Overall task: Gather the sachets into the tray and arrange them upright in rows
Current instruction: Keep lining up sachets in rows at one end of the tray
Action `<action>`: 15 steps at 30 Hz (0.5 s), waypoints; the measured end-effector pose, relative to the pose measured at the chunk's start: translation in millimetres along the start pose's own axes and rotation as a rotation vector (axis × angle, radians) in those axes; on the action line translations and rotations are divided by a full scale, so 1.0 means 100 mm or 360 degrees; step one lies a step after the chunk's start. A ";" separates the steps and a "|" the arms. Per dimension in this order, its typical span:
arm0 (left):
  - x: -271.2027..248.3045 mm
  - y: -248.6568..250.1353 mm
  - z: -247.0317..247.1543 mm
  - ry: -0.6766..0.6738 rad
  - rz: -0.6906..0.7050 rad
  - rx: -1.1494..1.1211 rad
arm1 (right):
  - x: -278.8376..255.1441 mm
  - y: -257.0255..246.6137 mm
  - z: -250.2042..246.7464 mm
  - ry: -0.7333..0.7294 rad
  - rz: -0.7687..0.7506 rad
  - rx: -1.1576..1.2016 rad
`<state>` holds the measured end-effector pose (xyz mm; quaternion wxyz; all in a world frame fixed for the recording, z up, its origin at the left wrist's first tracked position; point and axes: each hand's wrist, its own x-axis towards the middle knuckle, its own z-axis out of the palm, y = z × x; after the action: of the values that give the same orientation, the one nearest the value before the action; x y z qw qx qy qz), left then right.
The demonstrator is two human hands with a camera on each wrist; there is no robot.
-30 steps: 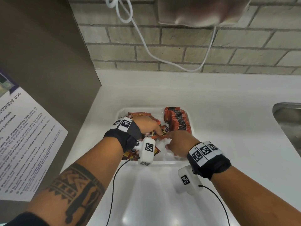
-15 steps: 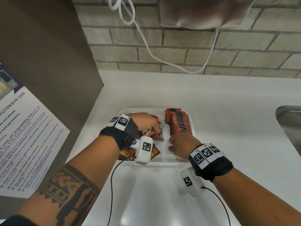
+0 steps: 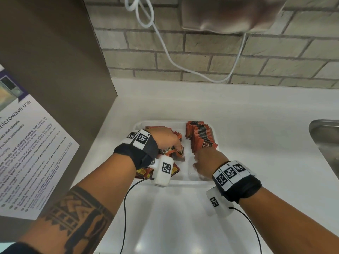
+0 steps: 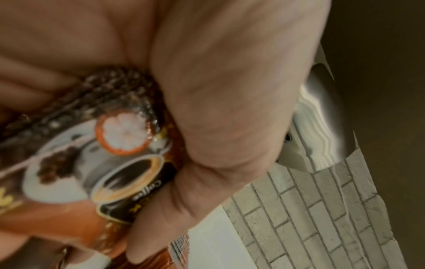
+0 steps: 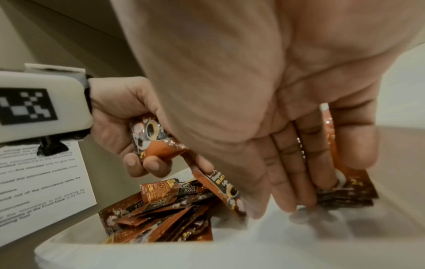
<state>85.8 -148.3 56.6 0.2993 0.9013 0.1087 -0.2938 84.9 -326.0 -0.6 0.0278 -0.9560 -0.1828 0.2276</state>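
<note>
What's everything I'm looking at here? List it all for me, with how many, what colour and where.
tray: one, white, on the counter.
row: many orange-brown sachets upright, tray's right side.
pile: many orange-brown sachets, loose, tray's left side.
counter: one, white, below the brick wall.
sink: one, steel, far right.
notice: one, white and purple, on the brown panel at left.
cable: one, white, hanging on the wall.
left hand: over the pile, gripping sachets.
right hand: fingers straight against the row's near end.
</note>
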 end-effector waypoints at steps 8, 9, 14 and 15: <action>0.01 0.02 0.02 0.0011 0.0010 0.0145 | -0.03 0.01 -0.02 -0.0001 -0.0152 -0.0220; 0.02 0.03 0.02 0.0012 0.0009 0.0162 | -0.03 0.02 -0.02 -0.0021 -0.0145 -0.0201; 0.00 0.04 0.03 0.0029 0.0010 0.0197 | -0.03 0.05 -0.01 -0.0083 -0.0118 -0.0121; -0.01 0.04 0.04 0.0022 0.0017 0.0200 | -0.04 0.04 -0.02 -0.0075 -0.0124 -0.0126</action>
<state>84.4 -154.0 56.9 0.2429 0.9208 0.0873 -0.2923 83.7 -331.6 2.6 -0.0055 -0.9429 -0.2294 0.2414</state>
